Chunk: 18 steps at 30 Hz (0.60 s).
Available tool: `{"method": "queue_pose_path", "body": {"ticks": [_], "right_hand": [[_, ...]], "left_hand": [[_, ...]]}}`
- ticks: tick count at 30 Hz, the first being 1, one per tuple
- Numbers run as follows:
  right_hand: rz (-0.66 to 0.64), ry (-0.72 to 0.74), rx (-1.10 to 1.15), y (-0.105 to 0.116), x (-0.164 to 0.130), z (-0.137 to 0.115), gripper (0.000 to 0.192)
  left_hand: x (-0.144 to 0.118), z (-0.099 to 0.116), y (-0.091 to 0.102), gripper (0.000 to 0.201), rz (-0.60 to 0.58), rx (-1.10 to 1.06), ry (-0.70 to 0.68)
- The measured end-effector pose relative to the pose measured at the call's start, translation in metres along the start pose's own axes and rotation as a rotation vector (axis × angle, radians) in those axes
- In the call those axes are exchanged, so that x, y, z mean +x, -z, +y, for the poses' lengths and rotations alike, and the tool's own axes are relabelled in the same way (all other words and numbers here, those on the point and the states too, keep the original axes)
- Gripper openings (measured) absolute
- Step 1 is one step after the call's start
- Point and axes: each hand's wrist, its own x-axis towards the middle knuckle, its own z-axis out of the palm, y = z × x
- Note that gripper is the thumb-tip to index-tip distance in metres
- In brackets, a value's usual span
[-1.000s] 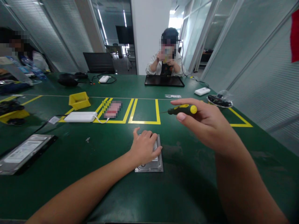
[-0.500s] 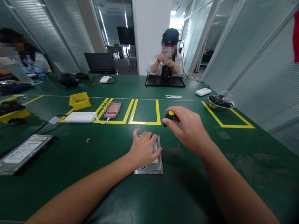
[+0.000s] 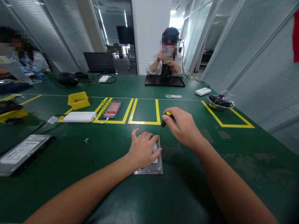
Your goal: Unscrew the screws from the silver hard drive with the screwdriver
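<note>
A silver hard drive (image 3: 149,169) lies flat on the green table before me, its long side pointing away. Spread across its top, my left hand (image 3: 143,147) steadies it, with the thumb by the right edge and the fingers toward the far end. The hand hides most of the drive and its label. My right hand (image 3: 181,124) grips a yellow and black screwdriver (image 3: 164,122). The screwdriver's thin shaft slants down to the drive's far right corner; whether the tip touches a screw is too small to tell.
Left of the drive lie several small screws (image 3: 86,140) and another hard drive (image 3: 24,152). Farther back are a yellow bin (image 3: 78,100), a white power bank (image 3: 79,117) and a metal bowl (image 3: 220,104) of dark parts. A person (image 3: 166,67) sits opposite, behind a black tray (image 3: 164,81).
My right hand has moved slightly left, bringing the screwdriver tip down to the drive's far right corner. The left hand and the drive stay in place.
</note>
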Motion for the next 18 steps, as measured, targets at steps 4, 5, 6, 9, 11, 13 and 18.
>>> {"method": "queue_pose_path", "body": {"ticks": [4,5,6,9,11,13,18], "right_hand": [[-0.002,-0.012,-0.004,-0.0022,0.0008,-0.0005,0.017],[-0.008,-0.017,-0.004,-0.0027,0.0011,-0.0006,0.017],[-0.015,-0.020,-0.004,-0.0032,0.0014,-0.0006,0.017],[-0.035,-0.023,-0.004,-0.0048,0.0016,0.0000,0.018],[-0.039,-0.021,-0.001,-0.0056,0.0014,0.0006,0.018],[-0.042,-0.024,0.005,-0.0059,0.0012,0.0008,0.018],[-0.053,-0.030,0.005,-0.0061,0.0013,0.0011,0.018]], "left_hand": [[-0.0003,0.0005,0.0002,0.037,0.008,0.005,0.002],[-0.0003,0.0006,0.0003,0.037,0.009,0.005,0.001],[-0.0004,0.0006,0.0003,0.037,0.008,0.004,0.001],[-0.0006,0.0004,0.0001,0.036,0.008,0.003,-0.002],[-0.0008,0.0000,-0.0002,0.036,0.005,0.004,-0.007],[-0.0010,-0.0005,-0.0004,0.036,0.003,0.006,-0.011],[-0.0005,-0.0010,-0.0006,0.037,0.001,0.010,-0.010]]}}
